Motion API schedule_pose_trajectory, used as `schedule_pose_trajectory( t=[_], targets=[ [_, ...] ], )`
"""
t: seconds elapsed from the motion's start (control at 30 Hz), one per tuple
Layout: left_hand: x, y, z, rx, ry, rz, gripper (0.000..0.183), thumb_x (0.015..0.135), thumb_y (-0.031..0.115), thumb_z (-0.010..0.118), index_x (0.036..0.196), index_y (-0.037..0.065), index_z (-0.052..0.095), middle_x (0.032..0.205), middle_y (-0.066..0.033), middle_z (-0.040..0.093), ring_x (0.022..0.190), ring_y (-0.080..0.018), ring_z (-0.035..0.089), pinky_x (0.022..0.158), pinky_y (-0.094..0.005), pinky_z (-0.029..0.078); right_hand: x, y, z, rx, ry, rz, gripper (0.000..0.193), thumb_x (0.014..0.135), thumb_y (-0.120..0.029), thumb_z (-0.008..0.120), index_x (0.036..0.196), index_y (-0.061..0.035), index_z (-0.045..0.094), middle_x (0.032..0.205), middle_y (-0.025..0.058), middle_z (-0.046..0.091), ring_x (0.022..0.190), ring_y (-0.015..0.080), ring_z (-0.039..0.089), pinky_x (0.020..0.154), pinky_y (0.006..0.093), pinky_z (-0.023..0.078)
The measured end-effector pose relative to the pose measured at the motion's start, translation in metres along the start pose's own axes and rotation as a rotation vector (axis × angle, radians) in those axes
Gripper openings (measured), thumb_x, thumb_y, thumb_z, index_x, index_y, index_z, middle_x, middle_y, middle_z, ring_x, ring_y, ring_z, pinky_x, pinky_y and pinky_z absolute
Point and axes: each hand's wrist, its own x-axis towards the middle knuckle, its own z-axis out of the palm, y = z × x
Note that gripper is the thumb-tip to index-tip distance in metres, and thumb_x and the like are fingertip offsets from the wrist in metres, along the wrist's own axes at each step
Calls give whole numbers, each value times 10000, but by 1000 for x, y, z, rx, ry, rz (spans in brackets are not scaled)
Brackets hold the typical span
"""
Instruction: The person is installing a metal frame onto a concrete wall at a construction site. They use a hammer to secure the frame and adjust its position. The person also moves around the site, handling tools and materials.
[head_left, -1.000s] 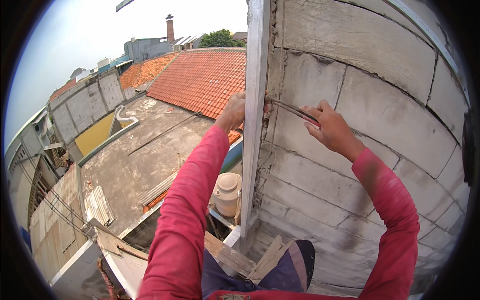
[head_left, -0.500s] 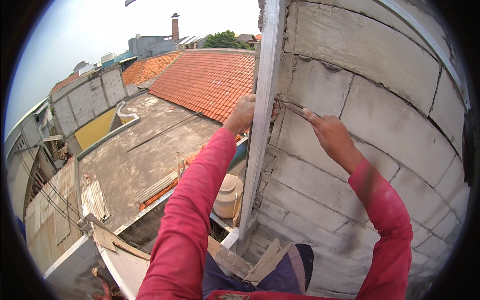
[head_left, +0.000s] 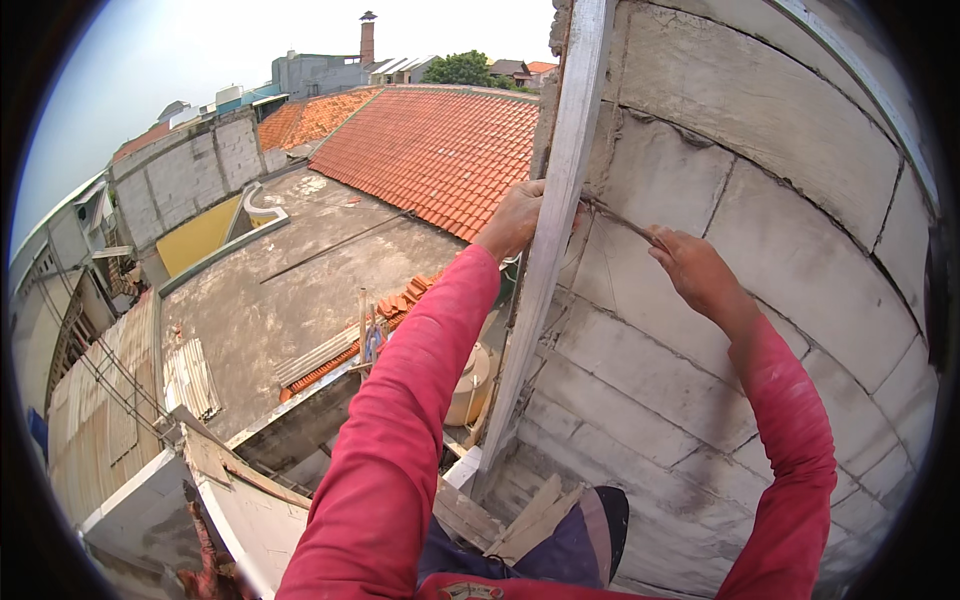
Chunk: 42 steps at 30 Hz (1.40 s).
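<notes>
A long grey upright board (head_left: 545, 230) stands along the edge of the block wall. My left hand (head_left: 515, 218) is closed round it from the left, and its fingertips show on the wall side. In my right hand (head_left: 700, 275) is a pair of slim-handled metal pincers (head_left: 625, 220), held closed by the handles. Their head reaches the board's right side, close to my left fingertips. What the jaws grip is too small to make out. A thin wire (head_left: 608, 270) seems to hang below the pincers' head against the wall.
The block wall (head_left: 780, 230) fills the right side, with a metal strip (head_left: 850, 70) at its upper edge. Below are loose planks (head_left: 535, 520), a beige tank (head_left: 470, 385), a concrete flat roof (head_left: 320, 240), an orange tiled roof (head_left: 430, 150) and overhead cables (head_left: 110, 385).
The view has shifted, so the board and both hands appear further right. The pincers' handles, visibly apart before, now look close together. My left hand still holds the board.
</notes>
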Motion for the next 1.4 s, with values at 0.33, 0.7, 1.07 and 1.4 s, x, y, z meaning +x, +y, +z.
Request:
schedule_pose_trajectory(
  t=[0.33, 0.7, 1.07, 1.4],
  targets=[
    [5, -3, -4, 38, 13, -25, 245, 1021, 169, 666, 1185, -5, 717, 970, -113, 764, 793, -174, 757, 699, -295, 625, 16, -21, -35, 685, -588, 619, 325, 969, -274, 723, 1084, -45, 523, 680, 42, 613, 533, 131, 590, 525, 295, 491],
    [7, -7, -7, 38, 21, 0, 248, 1024, 183, 659, 1115, -37, 726, 996, -137, 760, 841, -204, 756, 781, -333, 643, 4, 13, -20, -444, 88, -133, 390, 934, -273, 751, 1223, -53, 611, 920, 79, 610, 813, 262, 629, 696, 412, 524],
    [3, -2, -3, 36, -8, 13, 226, 977, 189, 713, 1095, 4, 768, 926, -70, 768, 774, -138, 724, 733, -282, 593, 5, 1, -27, 1203, -563, 943, 609, 1077, -613, 434, 1128, -36, 622, 702, 17, 569, 520, 100, 529, 444, 310, 353],
    [4, -4, -6, 87, 44, 12, 245, 996, 196, 690, 1101, -16, 753, 931, -93, 766, 775, -153, 731, 715, -297, 599, 11, -21, -39, -158, -49, 145, 446, 856, -205, 821, 1214, -66, 595, 779, 58, 591, 654, 235, 599, 615, 383, 492]
  ],
)
